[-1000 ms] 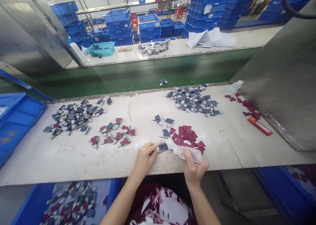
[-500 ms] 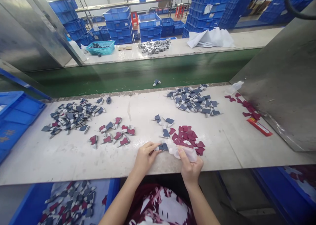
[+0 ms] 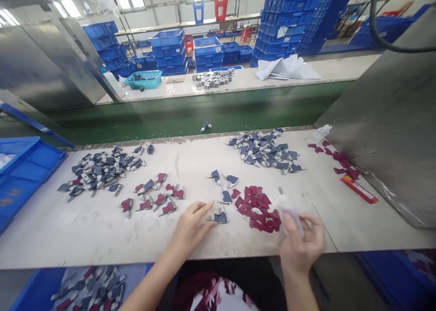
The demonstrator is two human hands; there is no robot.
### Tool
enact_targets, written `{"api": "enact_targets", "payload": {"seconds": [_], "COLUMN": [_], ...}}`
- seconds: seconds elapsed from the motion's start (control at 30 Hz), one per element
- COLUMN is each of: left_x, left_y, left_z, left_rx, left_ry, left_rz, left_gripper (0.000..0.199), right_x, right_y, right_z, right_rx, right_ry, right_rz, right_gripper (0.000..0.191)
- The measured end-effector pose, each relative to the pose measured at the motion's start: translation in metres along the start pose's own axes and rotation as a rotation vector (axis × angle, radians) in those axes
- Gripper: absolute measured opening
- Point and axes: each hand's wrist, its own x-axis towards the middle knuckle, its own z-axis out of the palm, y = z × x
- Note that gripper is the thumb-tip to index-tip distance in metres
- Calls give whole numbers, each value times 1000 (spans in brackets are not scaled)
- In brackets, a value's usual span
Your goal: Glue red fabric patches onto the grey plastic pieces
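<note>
My left hand (image 3: 192, 225) is at the table's front, its thumb and fingers closed around the pale end of a small dark-blue and grey plastic piece (image 3: 221, 218). My right hand (image 3: 303, 245) grips a translucent squeeze bottle (image 3: 292, 218), blurred by motion, its narrow tip upward. The bottle is beside a heap of flat maroon pieces (image 3: 254, 202). Just beyond my left hand lie several blue-and-grey pieces (image 3: 226, 196). To its left are similar pieces with maroon faces (image 3: 168, 206).
Blue-grey pieces are piled at left (image 3: 98, 170) and back right (image 3: 267, 149). A red packet (image 3: 359, 189) lies near a metal panel (image 3: 391, 142). Behind the table runs a green belt (image 3: 163, 115). A blue crate (image 3: 27, 174) stands at left; another bin (image 3: 41, 286) is below the table.
My right hand has carried the bottle right, away from the blue-grey piece, and tilted it tip upward. My left hand stays at the piece. The view has tipped up slightly.
</note>
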Motion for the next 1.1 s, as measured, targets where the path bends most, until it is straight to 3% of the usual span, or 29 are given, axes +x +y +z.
{"api": "enact_targets", "payload": {"seconds": [0.1,0.23,0.33,0.4,0.47,0.53,0.6,0.63,0.7,0.83,0.93,1.03,1.1], "left_x": [36,139,224,265,289,301,305,305,304,280,228,148,92], "left_y": [-2,-24,-52,-70,-84,-93,-95,-94,-85,-50,-20,2,8], "left_z": [-36,-71,-75,-71,-66,-63,-63,-62,-60,-48,-42,-38,-31], "left_rx": [129,348,541,573,587,592,589,585,573,510,443,308,232], "left_ry": [-35,-11,61,77,74,56,30,15,-18,-110,-96,84,77], "left_rz": [33,-50,-196,-245,-280,-290,-270,-252,-207,-73,34,99,70], "left_gripper": [41,43,43,52,56,50,41,38,34,30,36,33,30], "right_x": [39,73,82,81,74,62,46,39,29,31,41,45,46], "right_y": [0,10,20,24,24,20,13,10,6,11,19,23,21], "right_z": [-14,-23,-24,-26,-29,-30,-27,-23,-12,15,26,27,24], "right_rx": [-30,-153,-259,-295,-361,-495,-635,-668,-675,-753,-821,-828,-806], "right_ry": [61,85,70,28,59,195,272,201,-104,-416,-503,-528,-514], "right_rz": [-34,27,3,-55,-202,-412,-576,-607,-649,-637,-598,-555,-517], "right_gripper": [62,89,93,96,103,98,72,52,24,33,38,40,42]}}
